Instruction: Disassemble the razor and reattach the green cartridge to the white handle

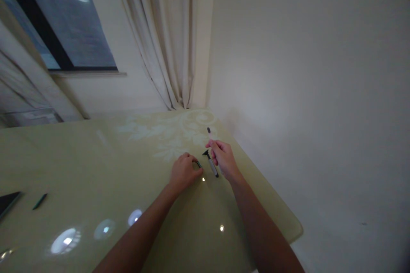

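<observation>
My left hand [183,172] rests on the pale green glossy table [96,166] with its fingers curled around a small dark object [199,164] that I cannot make out. My right hand [223,158] is closed on a thin stick-like object [209,133] whose dark tip points up and away from me. Between the two hands a razor [211,163] with a black head and a grey handle lies on the table, just left of my right hand's fingers.
A dark green pen [39,201] and the corner of a dark flat device [8,203] lie at the table's left edge. A curtain [166,38] hangs in the far corner, a window [60,21] is at the left, and a bare wall runs along the table's right edge.
</observation>
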{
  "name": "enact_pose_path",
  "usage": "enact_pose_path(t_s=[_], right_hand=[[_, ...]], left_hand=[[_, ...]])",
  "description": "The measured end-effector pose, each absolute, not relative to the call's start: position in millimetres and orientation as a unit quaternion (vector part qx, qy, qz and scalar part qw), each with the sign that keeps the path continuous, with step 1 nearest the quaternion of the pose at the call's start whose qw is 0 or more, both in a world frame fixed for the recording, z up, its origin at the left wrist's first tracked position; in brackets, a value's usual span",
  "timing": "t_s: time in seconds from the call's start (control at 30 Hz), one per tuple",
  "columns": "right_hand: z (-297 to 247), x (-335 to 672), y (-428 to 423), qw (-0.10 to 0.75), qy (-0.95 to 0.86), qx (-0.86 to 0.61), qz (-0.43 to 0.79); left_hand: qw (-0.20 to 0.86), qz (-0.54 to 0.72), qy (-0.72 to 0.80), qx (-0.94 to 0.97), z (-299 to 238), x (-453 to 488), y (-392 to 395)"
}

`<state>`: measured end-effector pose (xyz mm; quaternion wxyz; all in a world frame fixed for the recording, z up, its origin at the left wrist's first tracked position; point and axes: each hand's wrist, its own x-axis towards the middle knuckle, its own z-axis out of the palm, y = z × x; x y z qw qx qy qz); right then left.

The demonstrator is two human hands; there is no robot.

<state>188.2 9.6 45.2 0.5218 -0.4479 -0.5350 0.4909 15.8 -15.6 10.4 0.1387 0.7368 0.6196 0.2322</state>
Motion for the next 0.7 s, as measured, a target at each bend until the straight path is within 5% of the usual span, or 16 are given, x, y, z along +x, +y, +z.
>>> enact_pose_path(t_s=[0.47,0.7], right_hand=[[31,113,-51,0.311,-0.616,-0.398,0.605],[30,111,-60,0.290,-0.607,-0.407,0.619]], left_hand=[[0.028,0.412,0.535,0.737,12,-96,-127],[0.034,0.425,0.527,0.735,12,-88,-135]])
